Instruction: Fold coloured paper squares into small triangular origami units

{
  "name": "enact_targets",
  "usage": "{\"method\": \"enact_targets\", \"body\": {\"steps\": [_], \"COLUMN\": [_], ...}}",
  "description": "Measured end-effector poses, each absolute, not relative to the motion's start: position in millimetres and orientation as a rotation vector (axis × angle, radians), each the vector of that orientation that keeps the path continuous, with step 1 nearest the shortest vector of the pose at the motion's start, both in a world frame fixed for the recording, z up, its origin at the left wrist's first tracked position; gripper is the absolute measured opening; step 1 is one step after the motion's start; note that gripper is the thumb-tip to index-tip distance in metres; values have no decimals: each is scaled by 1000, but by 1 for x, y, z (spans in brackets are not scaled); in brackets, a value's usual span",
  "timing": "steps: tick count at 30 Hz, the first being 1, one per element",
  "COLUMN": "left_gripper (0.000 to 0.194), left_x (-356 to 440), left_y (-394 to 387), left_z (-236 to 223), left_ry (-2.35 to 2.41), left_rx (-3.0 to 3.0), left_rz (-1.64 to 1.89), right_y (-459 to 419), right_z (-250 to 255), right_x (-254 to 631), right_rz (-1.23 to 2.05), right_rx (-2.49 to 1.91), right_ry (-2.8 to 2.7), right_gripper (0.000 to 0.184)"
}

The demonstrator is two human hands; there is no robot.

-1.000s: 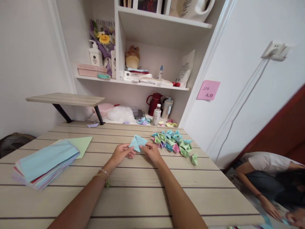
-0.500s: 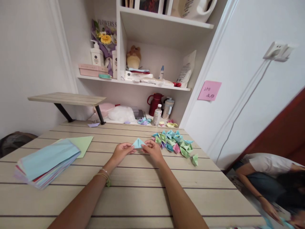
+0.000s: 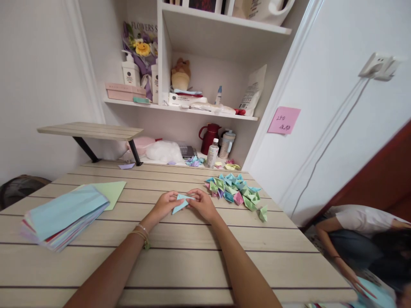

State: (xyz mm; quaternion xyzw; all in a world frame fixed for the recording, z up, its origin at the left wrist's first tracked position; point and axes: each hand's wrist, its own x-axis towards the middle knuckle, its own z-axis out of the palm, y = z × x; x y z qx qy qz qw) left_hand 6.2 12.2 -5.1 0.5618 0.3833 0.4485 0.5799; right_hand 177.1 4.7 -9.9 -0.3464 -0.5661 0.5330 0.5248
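- My left hand [image 3: 164, 205] grasps the light blue folded paper [image 3: 180, 207] at its left side, thumb laid along the top.
- My right hand [image 3: 203, 205] pinches the same paper at its right end, fingers bent in close; their tips are partly hidden, so I cannot tell exactly where each one presses.
- The folded paper sits between my two hands, over the middle of the table [image 3: 173, 273], a narrow angled shape with one point toward my left wrist. Cannot tell whether its underside touches the boards.
- Bracelets [image 3: 141, 235] circle my left wrist.
- Just beyond and right of my right hand: a heap of small folded paper pieces [image 3: 234, 188], blue, green, pink and purple, touching and overlapping.
- One green folded piece [image 3: 263, 213] stands at the near right edge of the heap.
- Well left of my left hand: a fanned stack of coloured sheets [image 3: 66, 216], light blue on top, with a green sheet [image 3: 116, 193] jutting out at the far right corner.
- Beyond both hands, past the table's far edge: a clear bottle [image 3: 212, 154], a dark red jug [image 3: 210, 139] and a pale tumbler [image 3: 227, 144].
- Far right of my right hand, lower than the table: another person [image 3: 355, 220] bends down, a hand on light blue paper [image 3: 379, 295].
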Motion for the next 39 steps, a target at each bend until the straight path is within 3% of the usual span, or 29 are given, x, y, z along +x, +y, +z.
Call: {"method": "enact_targets", "body": {"steps": [7, 24, 29, 34, 39], "left_gripper": [28, 19, 21, 25, 30], "left_x": [2, 1, 1, 3, 5], "left_y": [17, 14, 14, 15, 12], "left_z": [-6, -3, -3, -6, -4], "left_ry": [917, 681, 719, 769, 803], "left_rx": [1295, 950, 988, 1062, 1085], "left_rz": [994, 1010, 1047, 1079, 1094], "right_y": [6, 3, 6, 4, -2], "right_z": [-1, -9, -9, -8, -5], "right_x": [180, 173, 172, 171, 171], "right_rz": [1141, 1518, 1230, 966, 540], "right_rx": [-800, -745, -854, -909, -898], "right_ry": [-1177, -1146, -1262, -1475, -1687], "right_gripper": [43, 32, 25, 30, 22]}}
